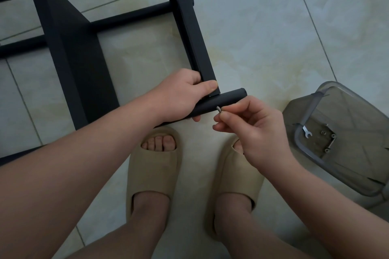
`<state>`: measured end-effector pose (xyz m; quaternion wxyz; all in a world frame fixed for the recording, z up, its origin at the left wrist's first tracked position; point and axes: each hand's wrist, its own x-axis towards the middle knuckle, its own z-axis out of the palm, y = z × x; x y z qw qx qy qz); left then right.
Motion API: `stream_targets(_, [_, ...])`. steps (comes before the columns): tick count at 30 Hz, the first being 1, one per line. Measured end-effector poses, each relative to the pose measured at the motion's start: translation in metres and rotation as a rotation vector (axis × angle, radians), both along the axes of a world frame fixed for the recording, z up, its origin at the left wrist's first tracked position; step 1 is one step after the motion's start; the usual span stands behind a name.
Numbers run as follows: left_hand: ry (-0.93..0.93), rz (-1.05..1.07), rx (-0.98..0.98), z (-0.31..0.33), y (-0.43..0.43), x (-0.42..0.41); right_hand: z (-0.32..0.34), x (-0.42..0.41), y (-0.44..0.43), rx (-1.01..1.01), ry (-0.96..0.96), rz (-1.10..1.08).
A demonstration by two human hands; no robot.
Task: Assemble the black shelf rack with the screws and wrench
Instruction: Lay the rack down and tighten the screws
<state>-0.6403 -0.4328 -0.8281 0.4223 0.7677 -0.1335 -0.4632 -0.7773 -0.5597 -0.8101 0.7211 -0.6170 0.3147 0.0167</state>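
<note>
The black shelf rack (69, 48) stands on the tiled floor at the upper left. My left hand (181, 94) grips a black round tube (223, 100) together with the lower end of a flat black upright (189, 33), holding the two at a corner. My right hand (252, 124) pinches a small silver screw (219, 109) between thumb and forefinger, its tip touching the side of the tube. A small silver wrench (307, 132) lies in a clear plastic container (315, 99) at the right.
A few loose screws (328, 139) lie in the container beside the wrench. My two feet in beige slides (153, 166) stand just below the hands. Pale floor tiles (273, 27) stretch to the upper right.
</note>
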Motion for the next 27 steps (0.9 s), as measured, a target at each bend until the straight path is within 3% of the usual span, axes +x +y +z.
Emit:
stream_targets(8, [-0.002,0.004,0.021,-0.001,0.0,0.0,-0.004,-0.004,-0.001,-0.453,-0.088,0.202])
stream_targets(11, [-0.002,0.008,0.022,-0.001,0.0,0.0,-0.003,-0.004,0.0,-0.427,-0.057,0.181])
stream_targets(16, [0.003,0.01,0.0,0.0,0.0,0.0,-0.001,0.003,0.004,-0.084,0.035,0.006])
stream_targets(20, [-0.004,0.009,0.005,0.001,-0.001,-0.001,-0.001,0.005,0.006,-0.153,0.049,0.037])
stream_targets(27, [0.005,0.007,0.011,0.0,-0.001,0.0,0.0,0.007,0.003,-0.445,0.08,0.152])
